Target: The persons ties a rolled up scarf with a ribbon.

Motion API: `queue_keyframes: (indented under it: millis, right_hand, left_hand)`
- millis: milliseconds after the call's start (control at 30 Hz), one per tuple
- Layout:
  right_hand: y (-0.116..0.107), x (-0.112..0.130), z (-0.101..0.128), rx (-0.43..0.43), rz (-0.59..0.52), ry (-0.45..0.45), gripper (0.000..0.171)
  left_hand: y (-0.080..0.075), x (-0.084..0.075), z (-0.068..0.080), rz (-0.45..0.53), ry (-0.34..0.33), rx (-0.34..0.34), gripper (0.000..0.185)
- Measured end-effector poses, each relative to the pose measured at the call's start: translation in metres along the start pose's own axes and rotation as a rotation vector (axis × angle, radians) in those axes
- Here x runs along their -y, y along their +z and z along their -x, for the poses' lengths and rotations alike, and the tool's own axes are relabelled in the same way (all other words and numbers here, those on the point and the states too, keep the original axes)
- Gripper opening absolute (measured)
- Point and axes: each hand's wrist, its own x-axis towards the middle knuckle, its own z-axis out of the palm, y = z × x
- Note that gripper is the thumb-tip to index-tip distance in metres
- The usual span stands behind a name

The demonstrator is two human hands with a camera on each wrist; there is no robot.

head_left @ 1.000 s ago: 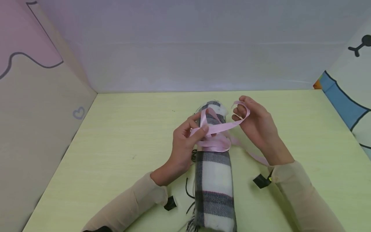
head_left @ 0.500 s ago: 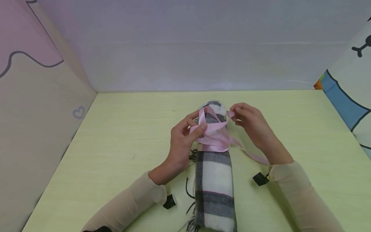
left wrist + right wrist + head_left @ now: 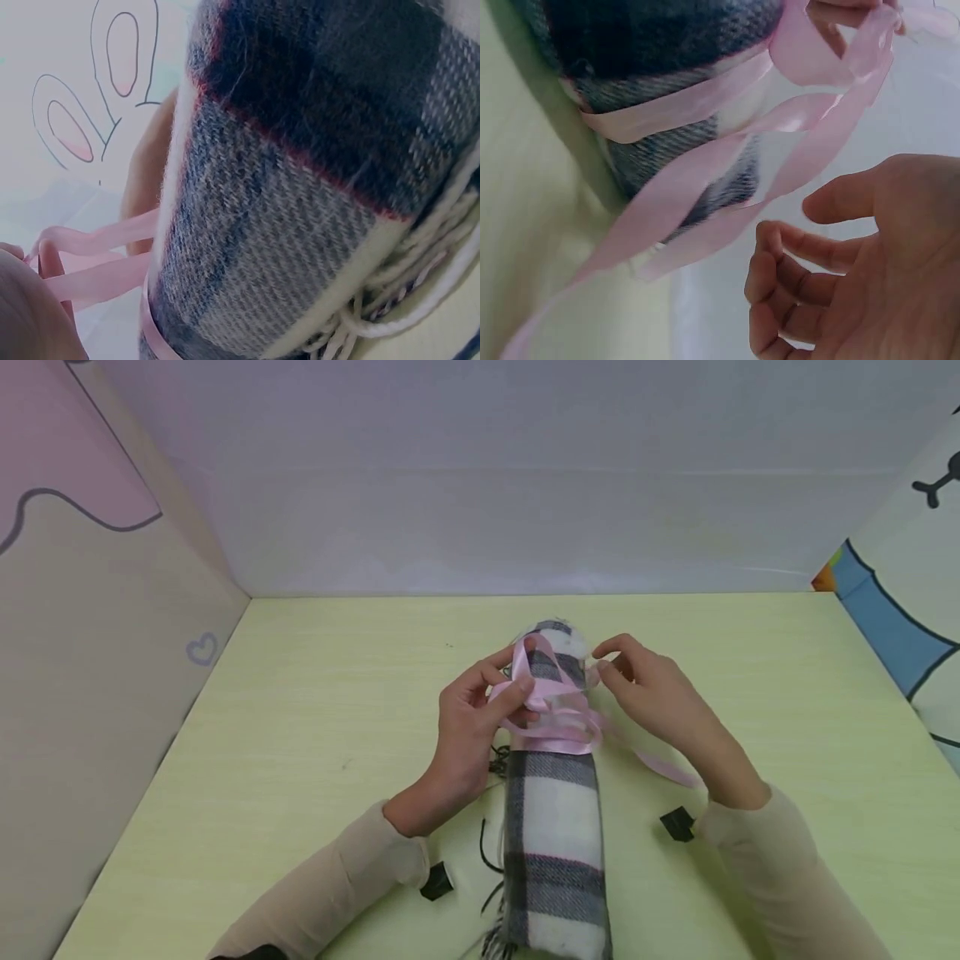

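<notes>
A rolled plaid scarf [image 3: 558, 810] in grey, white and black lies lengthwise on the table, its fringe at the lower left. Round its upper part runs a pink ribbon [image 3: 558, 745]. My left hand [image 3: 468, 718] pinches a loop of this ribbon between thumb and fingers, above the scarf. To the right of the scarf is my right hand [image 3: 660, 693], fingers loosely bent. The right wrist view shows its thumb [image 3: 840, 199] and fingers apart, with nothing between them. A hanging end of the ribbon [image 3: 697, 247] passes just beside those fingertips.
The pale yellow table [image 3: 337, 710] meets a plain back wall [image 3: 525, 527] and printed side panels. Another ribbon tail [image 3: 667, 768] trails to the right of the scarf. Small black blocks [image 3: 677, 824] hang at both sleeves.
My right hand has come in from the upper right toward the scarf and let go of the ribbon end, which now hangs loose. My left hand keeps its pinch on the loop, almost still.
</notes>
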Motion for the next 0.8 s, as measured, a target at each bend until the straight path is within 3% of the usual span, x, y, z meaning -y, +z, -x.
queue_keyframes:
  millis: [133,333,533,800]
  right_hand:
    - [-0.004,0.011,0.01,-0.084,0.072,-0.048,0.037]
    - [-0.005,0.033,0.027,-0.184,0.024,-0.178,0.029]
    - [0.004,0.054,0.045,-0.166,0.06,-0.246,0.027]
    - [0.022,0.064,0.05,-0.187,0.156,-0.277,0.046]
  left_hand:
    - [0.0,0.001,-0.001,0.086,-0.012,0.026,0.028]
    - [0.001,0.001,-0.002,0.203,-0.071,0.04,0.032]
    - [0.003,-0.002,-0.001,0.252,-0.144,0.012,0.034]
    - [0.006,-0.005,0.0,0.326,-0.185,-0.032,0.035]
